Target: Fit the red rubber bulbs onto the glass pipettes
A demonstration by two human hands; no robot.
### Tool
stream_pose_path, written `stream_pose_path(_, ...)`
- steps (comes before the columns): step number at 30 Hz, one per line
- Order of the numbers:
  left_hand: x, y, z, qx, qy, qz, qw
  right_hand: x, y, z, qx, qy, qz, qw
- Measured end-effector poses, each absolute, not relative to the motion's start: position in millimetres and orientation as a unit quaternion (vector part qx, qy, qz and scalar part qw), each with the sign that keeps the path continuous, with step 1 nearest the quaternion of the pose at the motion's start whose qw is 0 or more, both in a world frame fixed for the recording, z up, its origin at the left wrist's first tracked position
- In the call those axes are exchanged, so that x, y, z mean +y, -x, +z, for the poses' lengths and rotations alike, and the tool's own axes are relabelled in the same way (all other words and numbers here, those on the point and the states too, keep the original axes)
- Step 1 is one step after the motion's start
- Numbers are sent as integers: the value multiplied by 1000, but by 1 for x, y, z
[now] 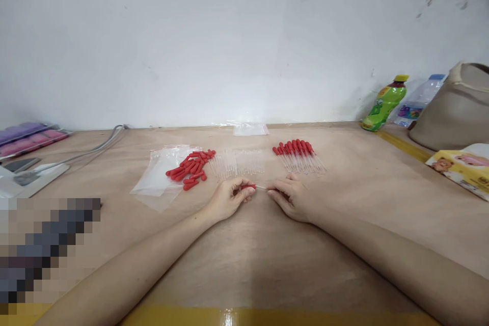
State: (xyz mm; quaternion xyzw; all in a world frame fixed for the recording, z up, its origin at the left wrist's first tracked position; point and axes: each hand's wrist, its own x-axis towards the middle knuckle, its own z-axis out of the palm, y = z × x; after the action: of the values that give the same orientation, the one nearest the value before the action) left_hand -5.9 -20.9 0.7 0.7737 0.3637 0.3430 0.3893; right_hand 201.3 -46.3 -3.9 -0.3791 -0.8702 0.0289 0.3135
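In the middle of the table, my left hand pinches a red rubber dropper bulb. A thin clear dropper tube runs from the bulb's end to my right hand, whose fingers are closed on its other end. How deep the tube sits in the bulb is too small to tell. Behind my left hand lies a pile of loose red bulbs. Several bare clear tubes rest in a row beyond my hands. Droppers with red bulbs on their tubes lie side by side behind my right hand.
Clear zip bags lie under and beside the bulb pile; another bag is against the wall. To the right stand a green bottle, a water bottle, a beige bag and a yellow packet. A grey cable crosses the left.
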Motion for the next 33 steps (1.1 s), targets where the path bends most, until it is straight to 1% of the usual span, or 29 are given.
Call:
stream_pose_path(7,-25,7,1,367,-783,314,391,-44,-207,-1,-889,362,50,277)
stream_pose_path(9,-26,7,1,367,-795,302,376,-44,-207,-1,-894,360,18,265)
stream_pose_path(13,-26,7,2,383,-810,292,335,-48,-203,-2,-887,370,-103,257)
stream_pose_path(15,-26,7,2,392,-811,290,321,-50,-201,-1,-882,374,-128,257)
stream_pose_path(23,-22,8,1,386,-802,325,320,-45,-205,-2,-874,383,-30,299)
stream_pose_path(27,-23,9,0,390,-801,314,329,-44,-206,-4,-872,381,-29,307)
stream_pose_path(33,-28,8,1,388,-802,294,346,-45,-205,-3,-879,339,-36,334)
